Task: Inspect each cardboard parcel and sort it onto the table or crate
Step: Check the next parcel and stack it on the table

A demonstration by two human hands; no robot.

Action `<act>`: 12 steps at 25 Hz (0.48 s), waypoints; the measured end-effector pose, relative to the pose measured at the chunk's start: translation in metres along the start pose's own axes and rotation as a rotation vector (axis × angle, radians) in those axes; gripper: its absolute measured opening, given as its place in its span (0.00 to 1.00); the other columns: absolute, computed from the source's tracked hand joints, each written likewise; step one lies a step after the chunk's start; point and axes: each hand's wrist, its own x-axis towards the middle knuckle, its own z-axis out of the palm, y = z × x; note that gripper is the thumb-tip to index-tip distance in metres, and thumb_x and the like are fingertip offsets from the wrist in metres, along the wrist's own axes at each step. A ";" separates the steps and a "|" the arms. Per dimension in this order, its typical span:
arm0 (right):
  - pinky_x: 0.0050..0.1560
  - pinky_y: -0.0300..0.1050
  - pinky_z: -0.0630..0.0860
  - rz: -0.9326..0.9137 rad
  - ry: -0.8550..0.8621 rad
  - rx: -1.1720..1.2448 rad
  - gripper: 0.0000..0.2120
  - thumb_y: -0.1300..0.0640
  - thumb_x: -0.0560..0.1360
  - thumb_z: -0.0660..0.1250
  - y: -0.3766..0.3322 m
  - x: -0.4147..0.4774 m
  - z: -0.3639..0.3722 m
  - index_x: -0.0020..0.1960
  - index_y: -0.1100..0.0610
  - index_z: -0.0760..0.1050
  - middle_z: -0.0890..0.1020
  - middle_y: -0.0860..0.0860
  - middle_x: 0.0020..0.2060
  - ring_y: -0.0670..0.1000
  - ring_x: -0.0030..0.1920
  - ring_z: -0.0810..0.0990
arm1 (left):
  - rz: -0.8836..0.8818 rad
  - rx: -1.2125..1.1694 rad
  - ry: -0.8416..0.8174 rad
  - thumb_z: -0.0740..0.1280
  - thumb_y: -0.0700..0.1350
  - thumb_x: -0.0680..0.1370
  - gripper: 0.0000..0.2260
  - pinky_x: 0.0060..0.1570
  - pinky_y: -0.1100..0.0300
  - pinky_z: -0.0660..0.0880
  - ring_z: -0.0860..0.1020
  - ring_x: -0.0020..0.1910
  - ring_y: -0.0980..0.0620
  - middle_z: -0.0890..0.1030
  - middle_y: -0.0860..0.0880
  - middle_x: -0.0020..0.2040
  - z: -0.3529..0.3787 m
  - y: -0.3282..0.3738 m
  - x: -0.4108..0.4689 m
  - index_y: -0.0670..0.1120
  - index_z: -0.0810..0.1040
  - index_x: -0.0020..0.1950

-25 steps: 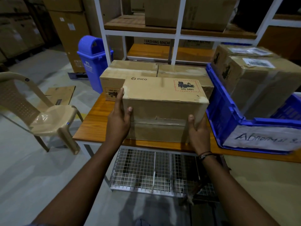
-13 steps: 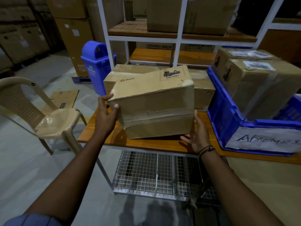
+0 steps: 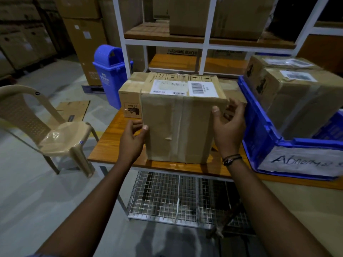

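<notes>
The left hand (image 3: 132, 140) grips the parcel (image 3: 178, 127) low on its left edge, thumb laid on the near face and fingers curled round the side. The right hand (image 3: 229, 127), a dark band (image 3: 232, 158) at its wrist, holds the upper right edge the same way, thumb in front, fingers wrapped out of sight behind. Between them the parcel stands on end near the front of the table (image 3: 111, 145), taped seam facing me and white labels (image 3: 185, 88) on its top face; its foot looks to rest on the wood, though I can't be sure. Close behind it on the left sits a box (image 3: 130, 97) with a hazard mark showing upside down, and a second box (image 3: 232, 88) pokes out behind on the right, mostly hidden. The right hand sits in the narrow gap between the parcel and the blue crate (image 3: 256, 127), which takes up the table's right end. The crate carries a handwritten paper sign (image 3: 300, 162) on its near wall and already holds two cartons (image 3: 300, 101) packed side by side. A wire shelf (image 3: 167, 197) hangs under the table. To the left a beige chair (image 3: 61, 134) stands just beside the table's corner, with a flat cardboard sheet (image 3: 74, 108) on the floor behind it and a blue bin (image 3: 109, 71) beyond. A white rack (image 3: 204, 41) loaded with more cartons rises right behind the table.
</notes>
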 end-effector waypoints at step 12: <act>0.59 0.40 0.76 0.278 -0.145 0.300 0.18 0.46 0.80 0.65 0.014 -0.004 -0.021 0.67 0.53 0.76 0.82 0.48 0.57 0.46 0.59 0.80 | 0.048 -0.166 -0.015 0.60 0.55 0.86 0.16 0.45 0.59 0.80 0.83 0.56 0.51 0.83 0.51 0.62 -0.002 0.054 0.008 0.54 0.79 0.70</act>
